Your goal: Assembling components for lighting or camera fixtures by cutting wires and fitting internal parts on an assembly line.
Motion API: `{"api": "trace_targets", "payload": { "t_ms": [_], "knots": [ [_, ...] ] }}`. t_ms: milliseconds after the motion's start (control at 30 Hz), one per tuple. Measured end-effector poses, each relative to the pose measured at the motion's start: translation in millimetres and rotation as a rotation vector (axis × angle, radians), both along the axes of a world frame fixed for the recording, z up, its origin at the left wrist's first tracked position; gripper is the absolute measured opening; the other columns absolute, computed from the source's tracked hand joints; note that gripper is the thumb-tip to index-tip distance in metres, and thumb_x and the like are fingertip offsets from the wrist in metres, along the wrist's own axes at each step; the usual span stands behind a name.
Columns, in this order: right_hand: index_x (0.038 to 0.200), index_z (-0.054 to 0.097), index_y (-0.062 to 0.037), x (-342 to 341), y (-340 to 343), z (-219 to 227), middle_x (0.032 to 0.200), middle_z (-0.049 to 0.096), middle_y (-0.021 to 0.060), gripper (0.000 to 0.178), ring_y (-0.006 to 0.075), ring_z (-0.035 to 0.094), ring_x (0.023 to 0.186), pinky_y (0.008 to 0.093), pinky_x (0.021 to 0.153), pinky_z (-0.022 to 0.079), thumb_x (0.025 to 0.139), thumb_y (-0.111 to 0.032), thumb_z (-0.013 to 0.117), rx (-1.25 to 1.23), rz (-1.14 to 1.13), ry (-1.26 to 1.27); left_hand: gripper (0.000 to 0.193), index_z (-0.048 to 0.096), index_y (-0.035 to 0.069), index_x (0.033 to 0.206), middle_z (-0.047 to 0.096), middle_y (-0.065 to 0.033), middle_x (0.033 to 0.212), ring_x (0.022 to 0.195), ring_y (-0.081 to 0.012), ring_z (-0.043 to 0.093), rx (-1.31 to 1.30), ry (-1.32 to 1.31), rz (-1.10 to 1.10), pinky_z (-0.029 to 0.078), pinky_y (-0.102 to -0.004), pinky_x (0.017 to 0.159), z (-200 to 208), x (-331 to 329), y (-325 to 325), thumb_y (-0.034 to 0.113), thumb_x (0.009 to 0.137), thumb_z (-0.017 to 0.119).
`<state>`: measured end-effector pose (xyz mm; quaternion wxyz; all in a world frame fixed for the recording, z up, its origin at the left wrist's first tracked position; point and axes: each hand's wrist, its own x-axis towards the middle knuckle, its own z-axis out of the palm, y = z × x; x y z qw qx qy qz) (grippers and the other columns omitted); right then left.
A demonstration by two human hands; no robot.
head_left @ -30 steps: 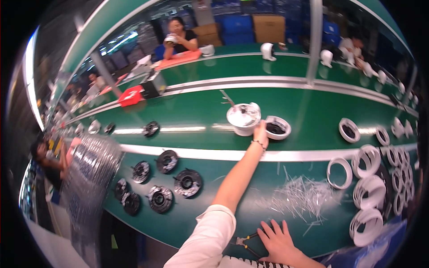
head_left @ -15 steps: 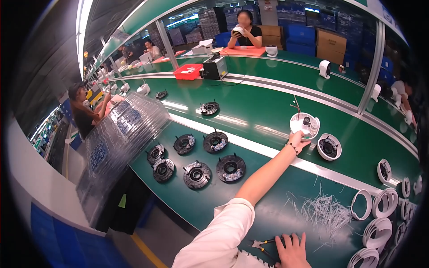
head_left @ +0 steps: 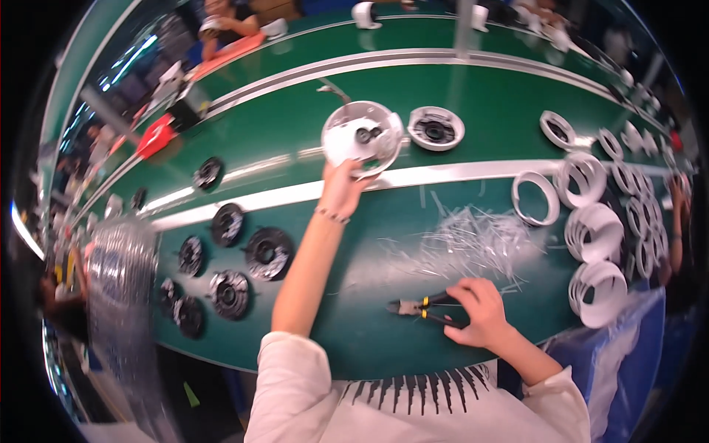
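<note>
My left hand [head_left: 344, 190] grips the near rim of a white, bowl-shaped housing [head_left: 339, 142], tilted to show a black lens-like part and wires inside. It is over the edge of the belt. On the bench, my right hand [head_left: 481, 314] is closed around the black handles of a pair of side cutters [head_left: 410, 307] with yellow bands, whose jaws point left. Right of the held housing stands another white housing [head_left: 436, 129] with a black round part inside. Beyond the cutters lies a loose heap of cut clear plastic strips [head_left: 473, 240].
Several black round bases [head_left: 268, 253] lie on the bench at left. White rings [head_left: 593, 232] stand stacked at right beside a blue plastic-covered bin [head_left: 617, 354]. A stack of clear trays [head_left: 122, 288] stands far left. Across the belt [head_left: 509, 96], a co-worker [head_left: 229, 26] sits holding a white part.
My view has swung right and down. My left hand has drawn the white housing nearer and lifted its rim. My right hand has gone from lying flat beside the side cutters to gripping their handles.
</note>
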<state>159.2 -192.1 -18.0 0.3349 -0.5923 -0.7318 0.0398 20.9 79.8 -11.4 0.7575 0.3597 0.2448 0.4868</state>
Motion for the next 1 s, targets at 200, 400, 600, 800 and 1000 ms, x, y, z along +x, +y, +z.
{"api": "trace_targets", "payload": {
  "t_ms": [200,400,600,800,1000],
  "knots": [
    [0.1,0.051,-0.001,40.1,17.7,30.3,0.087,0.054,0.008,0.044,0.0147,0.052,0.073,0.0251,0.064,0.042,0.059,-0.01,0.065,-0.053,-0.205,0.711,0.056,0.03,0.005,0.12,0.047,-0.0092,0.108,0.093,-0.0194,0.052,0.117,0.284,-0.196,0.051,-0.032,0.067,7.5,2.3,-42.7,-0.005,0.066,0.041],
    [0.099,0.052,-0.0012,49.3,46.6,64.2,0.088,0.053,0.0118,0.05,0.0267,0.051,0.078,0.0337,0.069,0.042,0.053,-0.013,0.065,0.182,-0.347,-0.033,0.059,0.031,0.004,0.121,0.047,-0.0062,0.106,0.093,-0.0135,0.049,0.222,0.446,-0.22,0.046,-0.0251,0.068,20.1,8.2,-80.6,-0.005,0.064,0.043],
    [0.1,0.052,-0.0017,49.9,64.2,67.5,0.094,0.049,0.0088,0.055,0.0253,0.046,0.082,0.0352,0.07,0.036,0.047,-0.012,0.065,0.253,-0.45,-0.287,0.058,0.029,0.001,0.122,0.045,-0.0093,0.111,0.101,-0.0164,0.046,0.302,0.52,-0.241,0.04,-0.0275,0.083,24.8,13.1,-86.6,-0.004,0.066,0.044],
    [0.102,0.052,-0.0038,53.9,69.3,82.3,0.093,0.048,0.0076,0.061,0.0237,0.045,0.084,0.0358,0.068,0.033,0.044,-0.012,0.068,0.291,-0.398,-0.453,0.058,0.028,-0.001,0.122,0.043,-0.0117,0.113,0.107,-0.0189,0.042,0.406,0.504,-0.263,0.034,-0.0292,0.091,18.6,18.9,-83.2,-0.003,0.067,0.047],
    [0.091,0.051,-0.0025,68.4,75.9,56.3,0.074,0.047,0.0072,0.04,0.0211,0.048,0.064,0.0313,0.054,0.041,0.053,-0.011,0.057,0.305,-0.331,-0.523,0.054,0.031,0.003,0.122,0.043,-0.0084,0.114,0.105,-0.0171,0.043,0.388,0.501,-0.258,0.036,-0.0285,0.089,-5.2,16.1,-84.1,0.002,0.071,0.051]
  ]
}}
